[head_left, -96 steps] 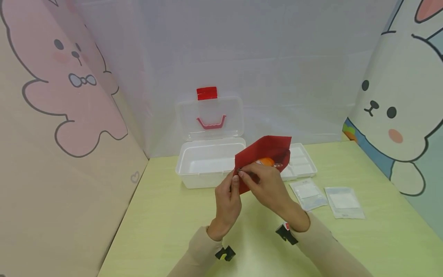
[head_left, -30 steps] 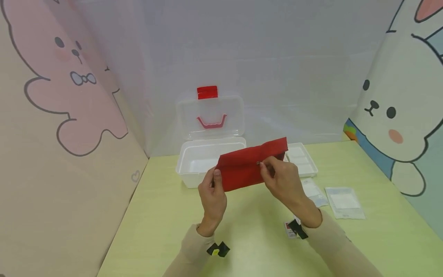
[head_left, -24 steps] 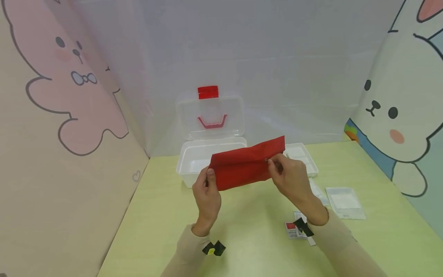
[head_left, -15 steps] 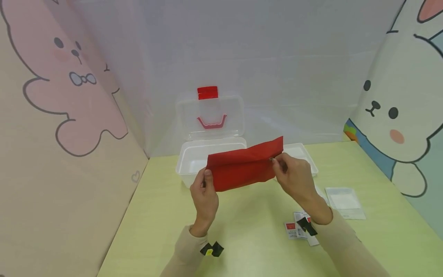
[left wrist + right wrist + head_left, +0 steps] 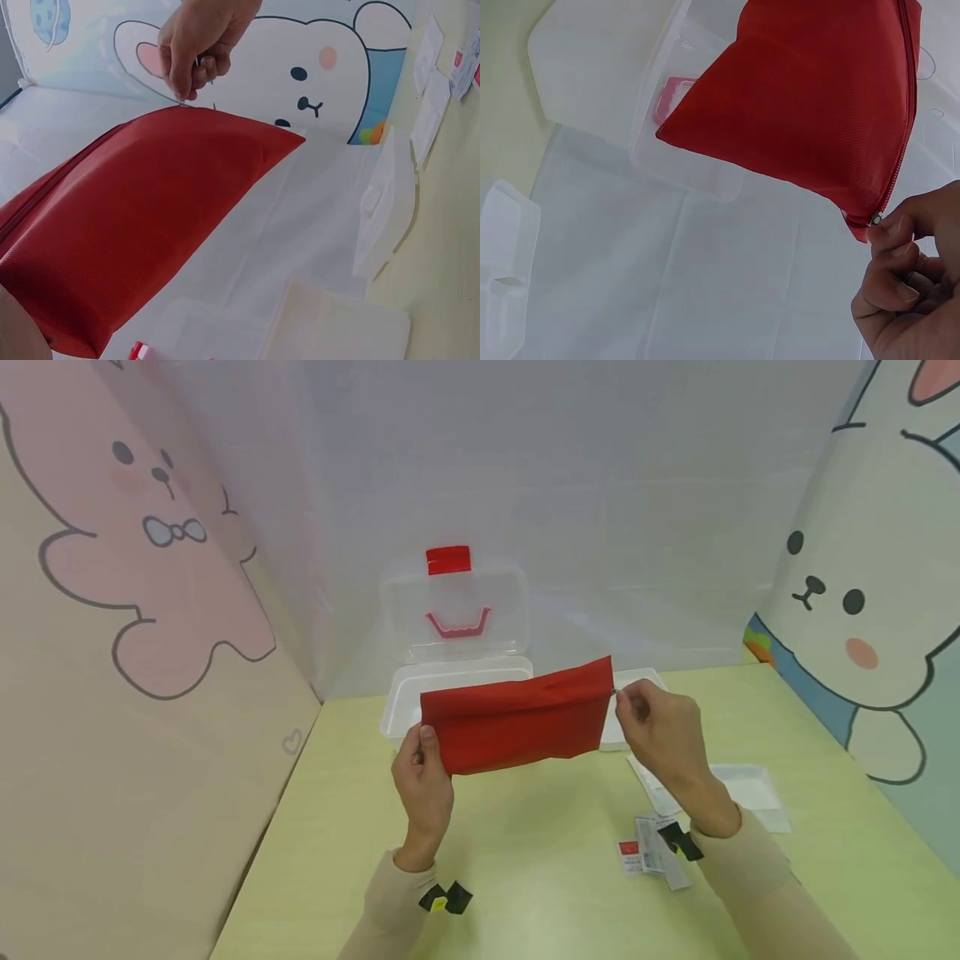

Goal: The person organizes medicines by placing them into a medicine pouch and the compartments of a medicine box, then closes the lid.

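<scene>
A red zippered pouch (image 5: pixel 517 722) is held up above the table, its zipper drawn closed along the upper side. My left hand (image 5: pixel 423 785) grips the pouch's left end, thumb on the near face. At the opposite end my right hand (image 5: pixel 663 735) pinches the small metal zipper pull (image 5: pixel 876 219) between thumb and finger. In the left wrist view the pouch (image 5: pixel 150 210) looks bulged, and the right hand (image 5: pixel 202 49) is at its far corner. What lies inside the pouch is hidden.
Behind the pouch stands a clear plastic box (image 5: pixel 405 693) with its lid (image 5: pixel 457 602) raised. A white divided tray (image 5: pixel 641 677) is partly hidden by the right hand. White packets (image 5: pixel 753 789) lie at right, and small printed sachets (image 5: pixel 651 847) lie nearer on the table (image 5: pixel 540 877).
The pouch's mouth, open earlier with an orange item showing, is now zipped shut. My right hand has drawn the pull rightward to the end, while my left hand has shifted left.
</scene>
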Demonstrator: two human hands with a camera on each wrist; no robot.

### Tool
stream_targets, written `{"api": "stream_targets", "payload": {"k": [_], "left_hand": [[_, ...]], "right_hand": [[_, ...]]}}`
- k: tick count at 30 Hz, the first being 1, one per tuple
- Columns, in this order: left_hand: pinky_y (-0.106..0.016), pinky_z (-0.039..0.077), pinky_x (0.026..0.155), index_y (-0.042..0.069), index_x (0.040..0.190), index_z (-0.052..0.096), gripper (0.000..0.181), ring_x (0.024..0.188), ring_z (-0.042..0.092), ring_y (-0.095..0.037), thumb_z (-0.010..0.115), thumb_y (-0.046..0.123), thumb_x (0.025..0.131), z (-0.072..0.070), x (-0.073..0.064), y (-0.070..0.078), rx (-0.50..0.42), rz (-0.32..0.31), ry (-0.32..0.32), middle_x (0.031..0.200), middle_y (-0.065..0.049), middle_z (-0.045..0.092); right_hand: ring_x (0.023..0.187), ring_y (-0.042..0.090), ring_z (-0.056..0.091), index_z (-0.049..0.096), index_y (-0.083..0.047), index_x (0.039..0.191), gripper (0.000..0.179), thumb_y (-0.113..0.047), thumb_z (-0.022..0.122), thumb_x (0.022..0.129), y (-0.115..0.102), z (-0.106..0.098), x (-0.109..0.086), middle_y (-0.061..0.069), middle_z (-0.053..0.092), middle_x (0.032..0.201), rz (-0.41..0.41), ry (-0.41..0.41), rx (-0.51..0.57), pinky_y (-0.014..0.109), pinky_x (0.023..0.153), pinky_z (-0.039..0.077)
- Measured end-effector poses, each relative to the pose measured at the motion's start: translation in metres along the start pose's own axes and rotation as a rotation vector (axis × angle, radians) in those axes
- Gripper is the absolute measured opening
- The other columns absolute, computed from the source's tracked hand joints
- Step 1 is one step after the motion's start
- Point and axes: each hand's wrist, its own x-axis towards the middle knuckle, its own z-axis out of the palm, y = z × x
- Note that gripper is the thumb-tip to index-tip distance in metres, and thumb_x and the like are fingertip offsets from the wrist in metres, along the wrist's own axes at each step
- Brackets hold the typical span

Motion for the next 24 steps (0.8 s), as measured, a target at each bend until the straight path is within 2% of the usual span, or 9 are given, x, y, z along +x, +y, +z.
{"api": "stream_targets", "payload": {"k": [3,6,9,12,15,18,20,24], "left_hand": [[-0.021,0.037,0.046,-0.004,0.099,0.066,0.021,0.052,0.043,-0.013,0.047,0.005,0.102,-0.0015,0.0007,-0.0017,0.005,0.015,0.003,0.061,-0.017,0.048],[-0.020,0.037,0.047,-0.005,0.098,0.065,0.023,0.053,0.043,-0.009,0.045,0.005,0.102,-0.0017,0.0016,-0.0026,-0.028,0.006,-0.005,0.060,-0.017,0.046],[-0.020,0.046,0.053,-0.007,0.099,0.065,0.026,0.061,0.054,-0.010,0.044,0.009,0.104,-0.0004,0.0023,-0.0015,-0.100,-0.042,-0.022,0.069,-0.018,0.055],[-0.020,0.044,0.050,-0.008,0.096,0.063,0.029,0.057,0.052,-0.009,0.043,0.013,0.104,0.0003,0.0031,0.0001,-0.139,-0.095,-0.035,0.066,-0.012,0.053],[-0.019,0.040,0.047,-0.006,0.093,0.061,0.032,0.055,0.048,-0.008,0.043,0.018,0.105,-0.0006,0.0036,0.0015,-0.125,-0.137,-0.034,0.064,-0.004,0.050],[-0.019,0.046,0.051,-0.005,0.097,0.062,0.033,0.060,0.056,-0.009,0.044,0.021,0.105,-0.0021,0.0034,0.0025,-0.114,-0.179,-0.029,0.071,-0.001,0.058],[-0.022,0.051,0.057,-0.005,0.099,0.062,0.034,0.069,0.062,-0.012,0.044,0.023,0.105,-0.0030,0.0035,0.0033,-0.122,-0.200,-0.031,0.079,0.000,0.063],[-0.022,0.052,0.056,-0.005,0.100,0.060,0.035,0.070,0.063,-0.012,0.043,0.026,0.105,-0.0035,0.0040,0.0035,-0.177,-0.240,-0.046,0.081,0.000,0.064]], "right_hand": [[0.048,0.011,0.046,0.065,0.000,0.075,0.009,0.001,0.062,0.083,-0.0002,-0.0002,0.0003,0.007,0.061,0.056,-0.012,0.007,0.005,0.028,0.048,0.039],[0.048,0.010,0.045,0.065,0.001,0.076,0.008,0.001,0.062,0.084,0.0008,-0.0007,0.0006,0.007,0.061,0.057,-0.016,0.007,0.011,0.027,0.049,0.039],[0.051,0.009,0.045,0.065,0.000,0.079,0.007,0.000,0.063,0.086,0.0029,-0.0013,0.0005,0.007,0.061,0.059,0.013,-0.002,0.030,0.023,0.051,0.039],[0.054,0.008,0.043,0.067,0.000,0.083,0.005,-0.002,0.064,0.088,0.0046,-0.0021,-0.0008,0.005,0.062,0.061,0.053,-0.021,0.065,0.017,0.053,0.037],[0.056,0.009,0.043,0.068,-0.001,0.088,0.005,-0.003,0.065,0.090,0.0057,-0.0030,-0.0029,0.004,0.062,0.064,0.072,-0.040,0.099,0.013,0.055,0.035],[0.063,0.010,0.049,0.068,0.000,0.095,0.008,-0.007,0.064,0.092,0.0065,-0.0039,-0.0038,0.007,0.066,0.072,0.102,-0.061,0.144,0.011,0.058,0.038],[0.073,0.007,0.055,0.066,-0.001,0.106,0.017,-0.012,0.063,0.094,0.0068,-0.0048,-0.0042,0.009,0.070,0.085,0.150,-0.112,0.202,0.010,0.063,0.041],[0.094,-0.003,0.060,0.053,-0.003,0.132,0.037,-0.021,0.054,0.100,0.0076,-0.0056,-0.0051,0.015,0.069,0.114,0.254,-0.295,0.387,0.010,0.077,0.048]]}}
